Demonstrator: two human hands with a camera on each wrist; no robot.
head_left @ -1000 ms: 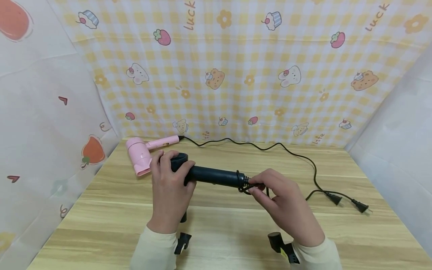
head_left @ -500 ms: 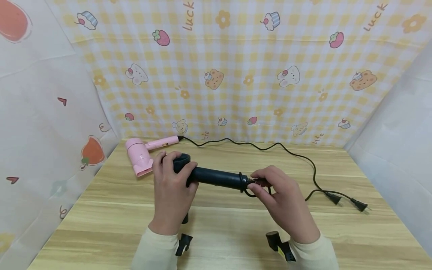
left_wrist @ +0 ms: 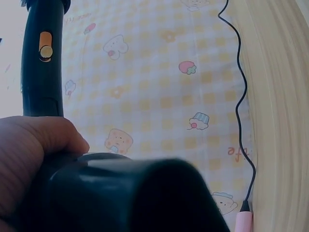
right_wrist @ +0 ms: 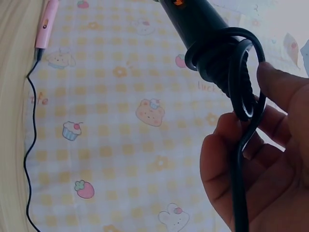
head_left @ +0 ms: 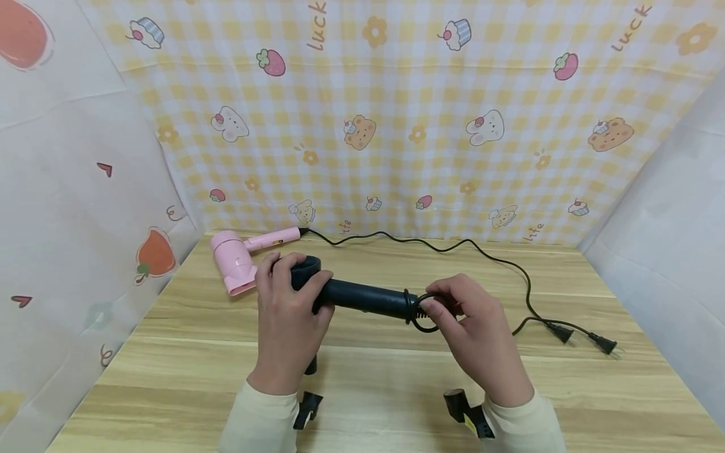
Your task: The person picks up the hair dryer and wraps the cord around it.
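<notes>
A dark navy hair dryer is held above the table, its handle pointing right. My left hand grips it round the head, with the thumb near the handle joint. In the left wrist view the handle's gold switch shows above the thumb. At the handle's end, a black cord is wound round the handle and forms a loop. My right hand pinches this cord close to the handle, fingers curled. Its fingertips partly hide the loop in the head view.
A pink hair dryer lies at the back left of the wooden table. Its thin cord runs along the back edge towards the right. Two black plugs lie there. A patterned cloth hangs behind.
The dark hair dryer has shifted slightly right in my left hand. My right hand has worked at the cord, and the loop by the handle's end now stands out more.
</notes>
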